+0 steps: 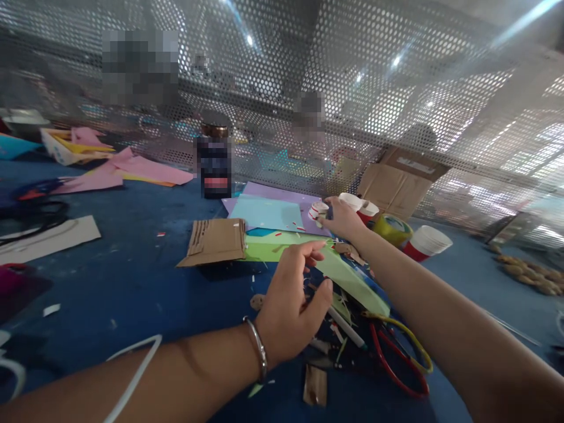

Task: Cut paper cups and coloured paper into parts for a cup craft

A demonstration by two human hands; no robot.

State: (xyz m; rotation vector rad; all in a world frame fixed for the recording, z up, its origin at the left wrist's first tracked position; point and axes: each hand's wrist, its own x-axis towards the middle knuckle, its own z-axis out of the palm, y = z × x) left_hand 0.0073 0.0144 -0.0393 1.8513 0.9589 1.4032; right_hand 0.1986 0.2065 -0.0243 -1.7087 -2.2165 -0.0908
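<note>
My left hand (293,302), with a metal bangle at the wrist, hovers over the blue table with its fingers apart and nothing in it. My right hand (346,220) reaches farther forward, its fingers around the near side of a small white and red paper piece (316,210) on the purple sheet (275,191); whether it grips the piece is unclear. White and red paper cups (349,201) stand just beyond that hand. Between my hands lie green paper (352,282) and a white marker (347,328).
Red and yellow handled scissors (399,361) lie at the right front. Brown cardboard (215,241) sits left of a light blue sheet (267,211). More cups (425,244) and a yellow-green tape roll (392,228) stand right. A perforated metal screen (264,88) rises behind the table.
</note>
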